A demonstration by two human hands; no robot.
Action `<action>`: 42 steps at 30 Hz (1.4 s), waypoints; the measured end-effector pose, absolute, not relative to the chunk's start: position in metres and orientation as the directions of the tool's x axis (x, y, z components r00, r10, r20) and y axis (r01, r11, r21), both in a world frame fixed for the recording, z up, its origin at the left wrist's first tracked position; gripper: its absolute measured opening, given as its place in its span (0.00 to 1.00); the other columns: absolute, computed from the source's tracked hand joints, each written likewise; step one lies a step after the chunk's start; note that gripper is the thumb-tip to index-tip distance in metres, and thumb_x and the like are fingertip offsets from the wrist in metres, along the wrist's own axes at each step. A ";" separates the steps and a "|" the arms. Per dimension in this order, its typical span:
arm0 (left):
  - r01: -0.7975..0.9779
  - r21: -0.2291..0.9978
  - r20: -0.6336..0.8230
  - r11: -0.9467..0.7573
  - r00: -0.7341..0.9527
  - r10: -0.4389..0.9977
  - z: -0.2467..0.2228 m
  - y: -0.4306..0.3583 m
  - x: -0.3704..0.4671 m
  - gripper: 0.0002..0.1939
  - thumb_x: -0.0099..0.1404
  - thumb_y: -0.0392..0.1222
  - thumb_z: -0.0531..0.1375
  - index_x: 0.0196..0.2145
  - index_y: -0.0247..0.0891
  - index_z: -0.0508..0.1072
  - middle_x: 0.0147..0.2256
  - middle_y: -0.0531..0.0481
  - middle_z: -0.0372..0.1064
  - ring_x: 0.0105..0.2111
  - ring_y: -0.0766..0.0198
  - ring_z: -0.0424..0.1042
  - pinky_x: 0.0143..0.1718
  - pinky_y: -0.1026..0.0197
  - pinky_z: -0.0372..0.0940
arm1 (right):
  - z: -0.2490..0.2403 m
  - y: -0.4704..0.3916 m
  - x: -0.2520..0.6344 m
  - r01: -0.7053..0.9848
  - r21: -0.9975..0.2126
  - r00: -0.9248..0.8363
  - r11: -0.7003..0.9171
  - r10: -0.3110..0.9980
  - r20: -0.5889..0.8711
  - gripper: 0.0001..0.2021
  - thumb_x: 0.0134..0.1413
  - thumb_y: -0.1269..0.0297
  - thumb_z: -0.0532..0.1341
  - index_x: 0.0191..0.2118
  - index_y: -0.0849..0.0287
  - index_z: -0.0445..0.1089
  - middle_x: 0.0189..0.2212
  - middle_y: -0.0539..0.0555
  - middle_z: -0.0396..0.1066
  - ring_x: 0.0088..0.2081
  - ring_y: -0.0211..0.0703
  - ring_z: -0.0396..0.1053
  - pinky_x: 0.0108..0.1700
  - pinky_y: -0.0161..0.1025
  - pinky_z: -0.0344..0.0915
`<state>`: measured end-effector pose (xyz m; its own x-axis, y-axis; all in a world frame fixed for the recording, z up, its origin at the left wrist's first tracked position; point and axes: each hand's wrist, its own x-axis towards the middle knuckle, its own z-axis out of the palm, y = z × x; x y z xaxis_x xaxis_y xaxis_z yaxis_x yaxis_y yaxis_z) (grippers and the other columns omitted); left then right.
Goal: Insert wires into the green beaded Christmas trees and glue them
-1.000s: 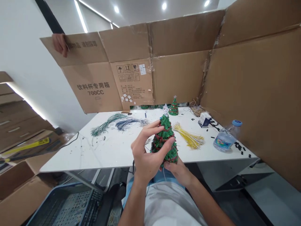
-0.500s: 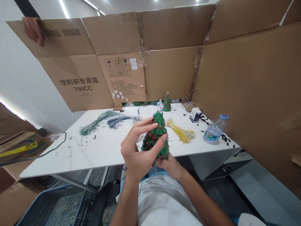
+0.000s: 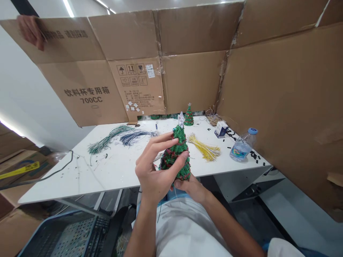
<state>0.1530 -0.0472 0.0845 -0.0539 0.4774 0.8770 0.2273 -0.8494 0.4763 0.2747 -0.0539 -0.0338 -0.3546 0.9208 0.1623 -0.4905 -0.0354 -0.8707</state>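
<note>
A small green Christmas tree (image 3: pixel 182 142) with red trim and a pale star on top is held upright over the table's front edge. My left hand (image 3: pixel 158 167) has its thumb and fingers around the tree's middle and left side. At the tree's base, my right hand (image 3: pixel 191 187) grips from below, its fingertips partly hidden. A thin thread hangs beneath the tree. Behind it on the table stands a second decorated tree (image 3: pixel 189 116). Bundles of green wires (image 3: pixel 107 139), blue wires (image 3: pixel 136 136) and yellow wires (image 3: pixel 205 147) lie around.
Cardboard walls (image 3: pixel 194 84) enclose the white table (image 3: pixel 80 178) at the back and right. A water bottle (image 3: pixel 242 145), a small box (image 3: pixel 221 129) and black bits are at the right. Another person's hand (image 3: pixel 30 31) holds the cardboard's top left. A blue crate (image 3: pixel 72 232) sits below.
The view has shifted slightly, so the scene appears a little further left. Both hands keep their hold on the tree, with hardly any visible change in grip.
</note>
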 end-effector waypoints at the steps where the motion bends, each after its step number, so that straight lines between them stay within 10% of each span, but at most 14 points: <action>1: 0.231 0.473 0.879 -0.850 -0.052 0.474 0.084 -0.047 0.153 0.17 0.65 0.34 0.76 0.49 0.46 0.83 0.52 0.47 0.83 0.54 0.52 0.83 0.55 0.45 0.81 | -0.033 -0.054 0.275 -0.492 -0.870 -0.356 -0.038 0.920 0.161 0.24 0.45 0.44 0.81 0.39 0.56 0.78 0.31 0.53 0.78 0.34 0.46 0.71 0.38 0.42 0.70; 11: 0.195 0.558 0.830 -0.807 -0.138 0.541 0.078 -0.049 0.162 0.29 0.63 0.36 0.77 0.58 0.47 0.74 0.55 0.47 0.81 0.54 0.53 0.84 0.56 0.49 0.83 | -0.024 -0.057 0.279 -0.535 -0.844 -0.314 -0.043 0.937 0.152 0.22 0.42 0.48 0.82 0.36 0.55 0.78 0.28 0.50 0.76 0.32 0.45 0.70 0.36 0.42 0.69; 26: 0.223 0.437 0.899 -0.871 -0.107 0.424 0.079 -0.047 0.157 0.18 0.65 0.34 0.75 0.51 0.43 0.82 0.56 0.45 0.83 0.55 0.54 0.83 0.59 0.49 0.80 | -0.022 -0.065 0.276 -0.511 -0.859 -0.297 -0.041 0.946 0.132 0.24 0.45 0.48 0.82 0.44 0.54 0.81 0.33 0.52 0.79 0.35 0.47 0.73 0.40 0.43 0.72; 34: 0.131 0.573 0.819 -0.809 -0.104 0.564 0.082 -0.032 0.143 0.17 0.72 0.39 0.72 0.56 0.45 0.79 0.58 0.45 0.79 0.57 0.54 0.80 0.59 0.52 0.77 | -0.005 -0.065 0.237 -0.586 -0.802 -0.081 0.112 0.977 0.196 0.32 0.49 0.47 0.80 0.53 0.51 0.67 0.36 0.49 0.79 0.35 0.46 0.75 0.37 0.42 0.74; 38: -0.036 0.705 0.706 -0.708 -0.060 0.706 0.085 -0.022 0.120 0.22 0.78 0.50 0.66 0.64 0.49 0.67 0.67 0.43 0.69 0.63 0.52 0.77 0.61 0.52 0.76 | 0.022 -0.068 0.218 -0.415 -0.864 0.155 0.285 0.958 0.241 0.45 0.52 0.55 0.80 0.65 0.44 0.49 0.63 0.56 0.73 0.55 0.50 0.79 0.50 0.45 0.78; 42: -0.261 0.834 0.481 -0.486 -0.084 0.872 0.083 -0.011 0.098 0.28 0.76 0.57 0.66 0.67 0.50 0.65 0.71 0.41 0.66 0.63 0.46 0.77 0.58 0.48 0.79 | 0.039 -0.077 0.217 -0.006 -0.941 0.053 0.337 0.940 0.336 0.51 0.51 0.53 0.80 0.70 0.48 0.49 0.51 0.56 0.79 0.43 0.50 0.79 0.44 0.46 0.77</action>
